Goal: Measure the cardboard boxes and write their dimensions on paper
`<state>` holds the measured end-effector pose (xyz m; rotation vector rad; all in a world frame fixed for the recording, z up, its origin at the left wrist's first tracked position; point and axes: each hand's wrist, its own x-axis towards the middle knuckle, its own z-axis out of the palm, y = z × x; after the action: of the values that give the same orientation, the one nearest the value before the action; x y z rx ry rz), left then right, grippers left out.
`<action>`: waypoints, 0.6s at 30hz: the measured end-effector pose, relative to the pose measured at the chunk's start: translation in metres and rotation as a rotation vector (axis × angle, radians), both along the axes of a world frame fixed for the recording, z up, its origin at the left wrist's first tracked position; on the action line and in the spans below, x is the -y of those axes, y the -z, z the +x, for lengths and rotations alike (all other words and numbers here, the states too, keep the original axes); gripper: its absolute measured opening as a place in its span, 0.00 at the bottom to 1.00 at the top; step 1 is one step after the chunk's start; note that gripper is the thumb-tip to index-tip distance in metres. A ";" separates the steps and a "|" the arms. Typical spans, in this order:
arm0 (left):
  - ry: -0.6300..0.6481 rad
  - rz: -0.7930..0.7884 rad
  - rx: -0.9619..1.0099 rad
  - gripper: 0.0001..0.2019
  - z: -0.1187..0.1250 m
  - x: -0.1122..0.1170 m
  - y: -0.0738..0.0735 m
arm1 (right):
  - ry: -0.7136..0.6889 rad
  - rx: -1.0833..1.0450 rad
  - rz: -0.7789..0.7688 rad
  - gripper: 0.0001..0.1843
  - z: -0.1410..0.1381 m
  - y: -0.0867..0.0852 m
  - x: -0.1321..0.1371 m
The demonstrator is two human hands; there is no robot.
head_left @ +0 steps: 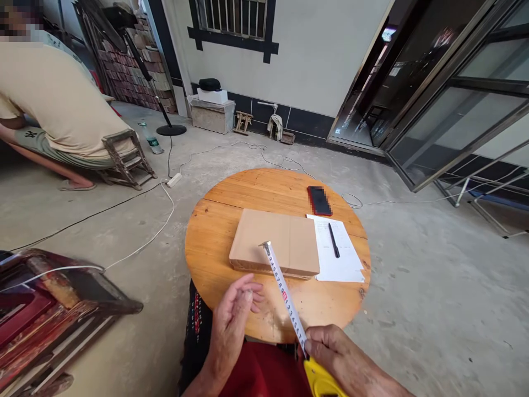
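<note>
A flat cardboard box (276, 242) lies on a round wooden table (215, 220). My right hand (336, 350) grips a yellow tape measure (320, 380) at the table's near edge. Its white blade (285, 295) sticks out, and the metal hook hovers over the box's near edge. My left hand (233, 317) is open, fingers loosely curled, just left of the blade and touching nothing. Right of the box a black pen (333, 240) rests on white paper sheets (336, 256). A dark phone (319, 200) lies behind them.
A person in a beige shirt (53, 94) crouches on a small wooden stool (126, 157) at the far left. White and black cables (157, 231) run across the concrete floor. Dark red wooden furniture (49, 309) sits at near left. Glass doors (450, 105) stand open at right.
</note>
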<state>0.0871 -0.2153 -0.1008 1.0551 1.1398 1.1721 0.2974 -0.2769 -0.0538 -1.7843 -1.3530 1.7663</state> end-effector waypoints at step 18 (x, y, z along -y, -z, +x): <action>-0.049 -0.184 -0.032 0.33 0.000 0.016 -0.010 | 0.126 -0.389 -0.018 0.31 0.006 0.032 0.026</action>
<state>0.0868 -0.2310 -0.0911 0.9115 1.2793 1.0693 0.3038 -0.3032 -0.0861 -1.4011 -1.0476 1.9311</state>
